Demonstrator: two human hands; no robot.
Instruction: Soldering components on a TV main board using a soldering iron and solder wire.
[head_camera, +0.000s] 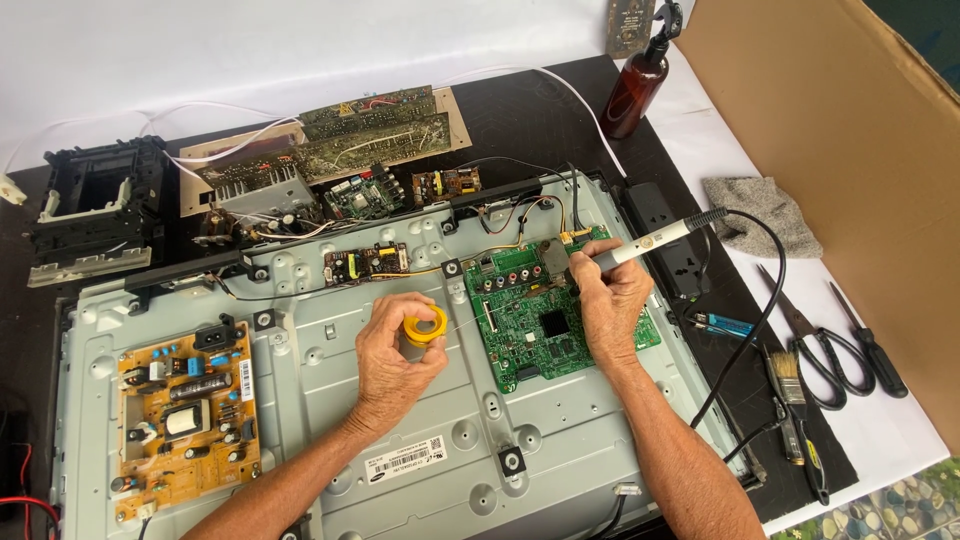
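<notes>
My left hand (392, 358) grips a small yellow spool of solder wire (428, 326) above the grey metal back panel of an opened television (330, 420). My right hand (612, 305) holds a soldering iron (655, 240) with a white handle and black cord, its tip down at the upper part of the green main circuit board (545, 315). A thin strand of solder runs from the spool toward the green board.
A tan power board (185, 420) sits at the panel's left. Loose circuit boards (370, 140) and a black frame (95, 205) lie behind. A brown spray bottle (635, 90), grey cloth (765, 215), scissors (820, 345), brush (790, 385), screwdriver (870, 345), power strip (670, 245) and cardboard (850, 150) stand right.
</notes>
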